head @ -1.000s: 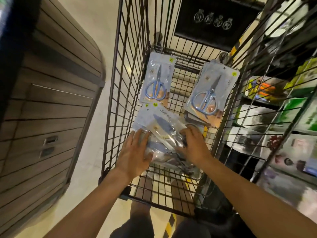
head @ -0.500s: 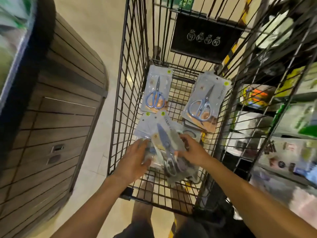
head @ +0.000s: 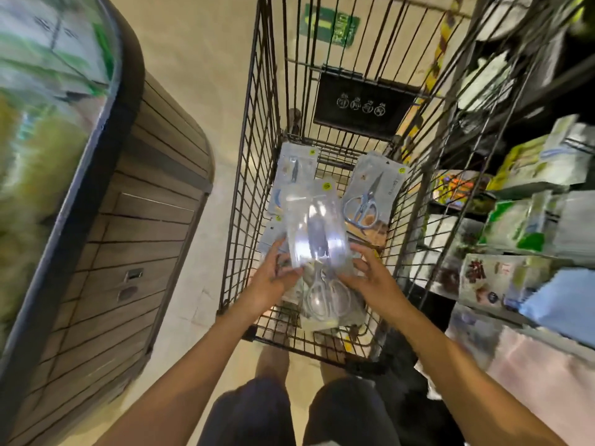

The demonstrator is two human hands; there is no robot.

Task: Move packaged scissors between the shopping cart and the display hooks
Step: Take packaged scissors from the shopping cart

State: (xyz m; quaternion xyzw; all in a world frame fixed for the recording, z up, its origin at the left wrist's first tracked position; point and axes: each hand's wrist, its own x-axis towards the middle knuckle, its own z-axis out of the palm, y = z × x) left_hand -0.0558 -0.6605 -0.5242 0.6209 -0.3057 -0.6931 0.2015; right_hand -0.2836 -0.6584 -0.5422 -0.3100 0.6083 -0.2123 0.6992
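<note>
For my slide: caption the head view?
Both hands lift a scissors pack from the cart.

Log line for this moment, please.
left hand: holds scissors pack | right hand: holds same pack | pack: raised inside cart

A wood-slatted cabinet (head: 128,239) with a rounded dark rim stands on the pale floor (head: 196,78), with blurred green goods (head: 42,101) left of it and shelves of packaged goods (head: 521,201) far right.

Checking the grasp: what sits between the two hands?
Head view: a glare-covered scissors pack, held from both sides by left hand and right hand.
</note>
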